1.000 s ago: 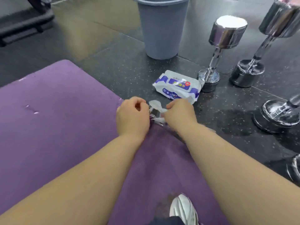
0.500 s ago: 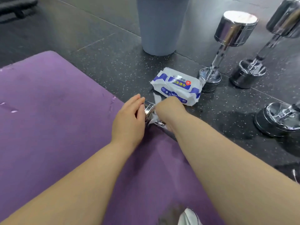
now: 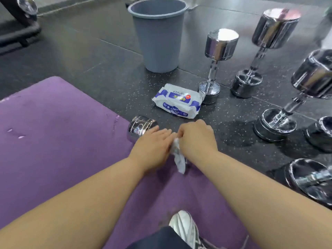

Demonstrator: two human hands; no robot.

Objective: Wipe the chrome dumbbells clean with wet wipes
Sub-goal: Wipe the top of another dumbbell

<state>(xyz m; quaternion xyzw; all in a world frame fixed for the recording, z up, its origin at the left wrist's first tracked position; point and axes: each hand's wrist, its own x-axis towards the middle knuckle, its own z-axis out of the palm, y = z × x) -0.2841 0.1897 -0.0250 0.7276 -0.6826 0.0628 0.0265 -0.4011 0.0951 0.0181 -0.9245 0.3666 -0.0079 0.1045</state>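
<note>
The pack of wipes [image 3: 177, 101] lies flat on the dark speckled floor [image 3: 89, 69], and everything here is placed from it. Just nearer than the pack and a little to its left, a small dumbbell [image 3: 140, 125] of chrome lies on its side at the edge of a purple mat [image 3: 53, 132]. One shiny head shows, while the bar and the other head are hidden under the hands.

The left hand [image 3: 152, 150] is nearer than the pack, its fingers stretched almost straight and laid flat over the small dumbbell, the fingertips against the visible head. It grasps nothing. The right hand [image 3: 195, 139] is straight in front of the pack on the near side, knuckles beside the left fingers. Its fingers are curled tight round a crumpled white wipe [image 3: 178, 159], whose loose end hangs down between the two wrists. Whether the wipe touches the bar cannot be told.

Beyond the pack, slightly left, stands a grey bucket [image 3: 158, 42]. Just beside the pack's right end a thin dumbbell [image 3: 215, 65] stands on end. Further right of the pack a thicker dumbbell [image 3: 260, 51] and a tilted dumbbell [image 3: 296, 97] also stand. Well nearer than the pack, on the mat, is a silver shoe [image 3: 185, 225]
</note>
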